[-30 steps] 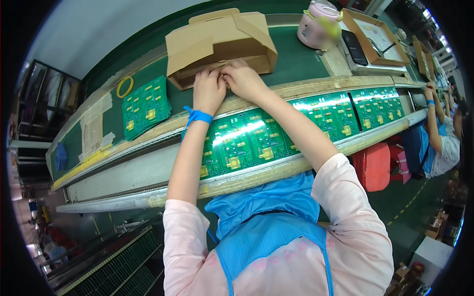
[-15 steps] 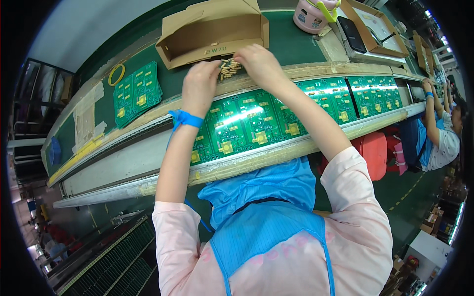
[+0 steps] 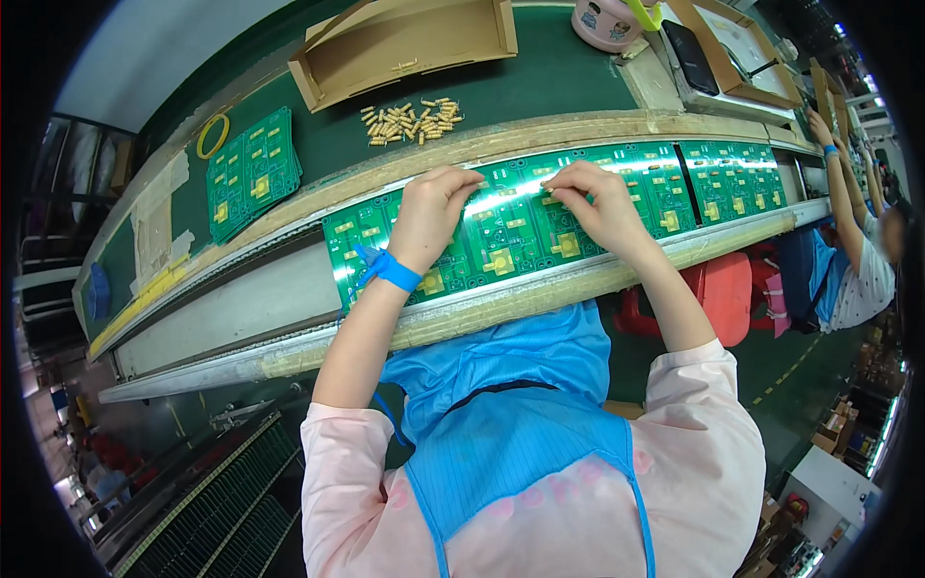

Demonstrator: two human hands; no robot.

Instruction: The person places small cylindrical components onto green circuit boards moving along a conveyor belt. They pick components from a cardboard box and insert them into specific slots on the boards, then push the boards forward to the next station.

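Over the green circuit boards (image 3: 496,231), which lie in a row along a metal rail, both my hands work close to the surface. My left hand (image 3: 432,217), with a blue band at its wrist, is closed in a pinch; what is at its fingertips is too small to make out. To its right, my right hand (image 3: 605,207) pinches a small tan cylindrical component with thin leads (image 3: 547,187), just above a board. Beyond the rail, a loose pile of the same tan components (image 3: 412,121) lies on the green bench top.
An open cardboard box (image 3: 409,60) stands behind the pile. At left are stacked circuit boards (image 3: 254,173) and a yellow tape ring (image 3: 213,137). A pink container (image 3: 605,24) and a black phone (image 3: 688,56) sit at the far right. Another person (image 3: 853,260) works farther along the line.
Both hands have drawn back from the component pile to the boards and moved apart from each other. The pile is now uncovered and looks more spread out.
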